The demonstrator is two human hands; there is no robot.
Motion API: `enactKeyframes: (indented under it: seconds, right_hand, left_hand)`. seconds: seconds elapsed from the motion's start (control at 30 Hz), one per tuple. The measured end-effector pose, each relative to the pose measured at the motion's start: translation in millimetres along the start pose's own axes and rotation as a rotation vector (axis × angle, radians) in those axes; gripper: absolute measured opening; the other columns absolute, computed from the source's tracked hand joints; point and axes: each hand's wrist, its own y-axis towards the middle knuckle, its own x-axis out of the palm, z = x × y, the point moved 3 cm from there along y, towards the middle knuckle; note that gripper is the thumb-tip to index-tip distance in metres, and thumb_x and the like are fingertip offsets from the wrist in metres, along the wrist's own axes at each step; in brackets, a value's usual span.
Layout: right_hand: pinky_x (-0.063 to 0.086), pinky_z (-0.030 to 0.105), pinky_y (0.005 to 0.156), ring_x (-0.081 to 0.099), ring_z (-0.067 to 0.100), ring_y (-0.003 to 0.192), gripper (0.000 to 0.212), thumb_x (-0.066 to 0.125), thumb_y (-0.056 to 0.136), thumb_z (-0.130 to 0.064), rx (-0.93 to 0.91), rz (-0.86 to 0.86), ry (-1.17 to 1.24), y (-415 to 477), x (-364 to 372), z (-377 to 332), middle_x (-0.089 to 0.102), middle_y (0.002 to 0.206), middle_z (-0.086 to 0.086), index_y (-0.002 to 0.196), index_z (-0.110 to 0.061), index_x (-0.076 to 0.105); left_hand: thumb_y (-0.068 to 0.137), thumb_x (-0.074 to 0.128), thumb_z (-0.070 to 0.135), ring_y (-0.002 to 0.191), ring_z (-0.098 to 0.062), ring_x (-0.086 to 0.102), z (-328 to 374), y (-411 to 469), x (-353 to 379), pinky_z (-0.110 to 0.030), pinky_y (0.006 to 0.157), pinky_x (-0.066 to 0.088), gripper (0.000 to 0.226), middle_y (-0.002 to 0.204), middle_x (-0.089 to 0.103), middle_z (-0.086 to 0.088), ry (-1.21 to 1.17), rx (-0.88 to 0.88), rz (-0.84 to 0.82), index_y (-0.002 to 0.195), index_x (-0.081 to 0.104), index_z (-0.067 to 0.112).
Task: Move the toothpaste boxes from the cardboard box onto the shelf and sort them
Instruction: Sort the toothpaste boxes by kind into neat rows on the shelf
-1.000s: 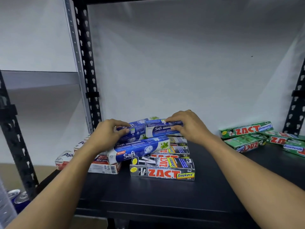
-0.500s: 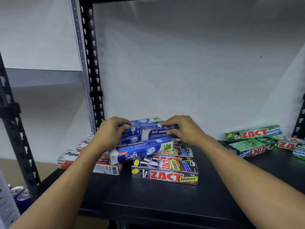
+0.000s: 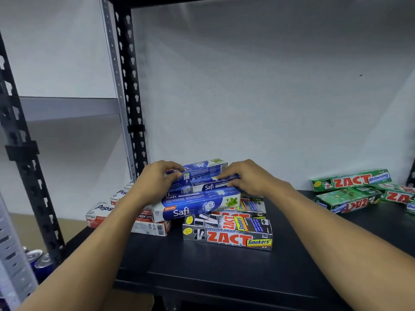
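both hands sat on a pile of blue safi toothpaste boxes at the centre of the frame, on the black shelf point(image 3: 202, 265). the left hand point(image 3: 155, 180) was curled round the left end of the upper safi box point(image 3: 202, 168). the right hand point(image 3: 249, 178) pinched the front safi box point(image 3: 211, 186), fingers on top and thumb on its face. both boxes lay flat on the lower safi box point(image 3: 197, 205) (the one tilted across the heap). under and right of it lay the zact smokers boxes point(image 3: 226, 236), stacked. pepsodent boxes point(image 3: 101, 212) lay left of the pile, partly behind the left forearm. green zact whitening boxes point(image 3: 350, 179) lay well apart at the right edge. drink cans point(image 3: 38, 259) showed at lower left, below the shelf.
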Motion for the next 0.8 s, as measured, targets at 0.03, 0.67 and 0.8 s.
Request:
enactKeyframes:
  seconds: [0.03,0.67,0.8]
  right_hand:
    - [0.052,0.033,0.095,0.053,0.017,0.123,0.038,0.065,0.094,-0.019,0.002,-0.007,-0.001,0.2,0.3,0.8,0.057,0.139,-0.003,0.130,-0.031,0.064]
    - [0.032,0.024,0.102,0.048,0.014,0.127,0.039,0.066,0.094,-0.028,0.224,0.260,-0.143,-167.4,-59.6,114.4,0.059,0.133,-0.010,0.132,-0.036,0.061]
    - [0.041,0.034,0.102,0.055,0.019,0.121,0.038,0.068,0.092,-0.021,0.345,0.287,-0.174,-219.4,-74.4,156.1,0.063,0.132,-0.003,0.129,-0.030,0.064]
  left_hand:
    - [0.097,0.060,0.036,0.108,-0.018,0.059,-0.3,0.1,-0.2,-0.032,0.076,0.049,0.019,0.125,0.067,0.001,0.004,-0.001,0.003,0.112,0.070,0.036]
    - [0.095,0.059,0.036,0.129,-0.021,0.049,129.7,-30.2,67.1,-0.047,0.107,0.041,0.030,0.143,0.049,0.001,0.171,0.330,-0.024,0.125,0.065,0.035]
    - [0.092,0.059,0.041,0.116,-0.017,0.058,180.7,-36.5,111.0,-0.040,0.095,0.050,0.031,0.125,0.062,0.005,0.141,0.418,-0.190,0.122,0.065,0.035]
